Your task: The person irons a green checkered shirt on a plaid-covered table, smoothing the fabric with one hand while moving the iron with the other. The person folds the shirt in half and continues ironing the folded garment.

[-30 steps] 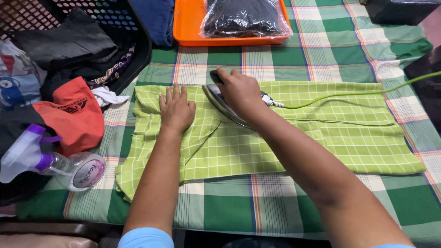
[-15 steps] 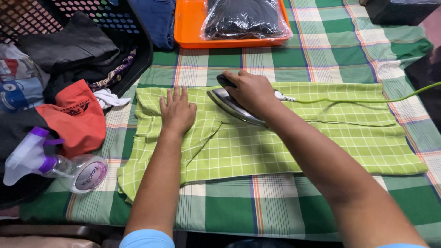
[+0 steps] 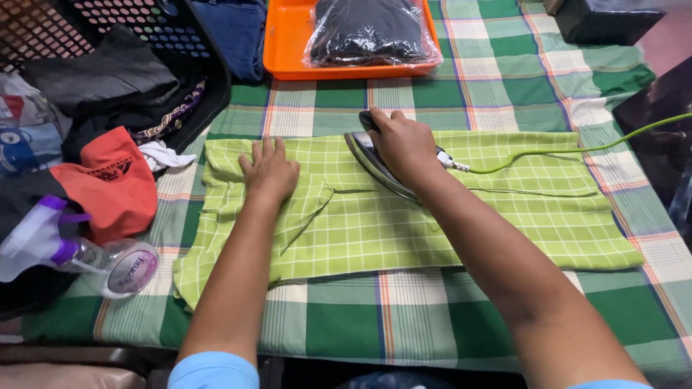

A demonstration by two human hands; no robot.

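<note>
At the far left edge lies a spray bottle (image 3: 68, 252) with a purple top, on its side, and just behind it is an orange cloth (image 3: 108, 184) next to a black basket (image 3: 144, 43) full of dark clothes. In the middle of the checked tablecloth (image 3: 404, 331) a light green checked shirt (image 3: 447, 223) is spread out flat. The left hand (image 3: 270, 171) lies flat on the left part of the shirt, with its fingers (image 3: 259, 150) spread a little and pointing away, pressing the cloth down and holding nothing. Just to the right, the right hand (image 3: 404, 140) is wrapped around the handle of an iron (image 3: 375, 164), which sits on the shirt near its far edge. A green cord (image 3: 577, 148) runs from the iron off to the right. Far behind, an orange tray (image 3: 288, 43) holds a bag of dark clothes (image 3: 371, 29).
</note>
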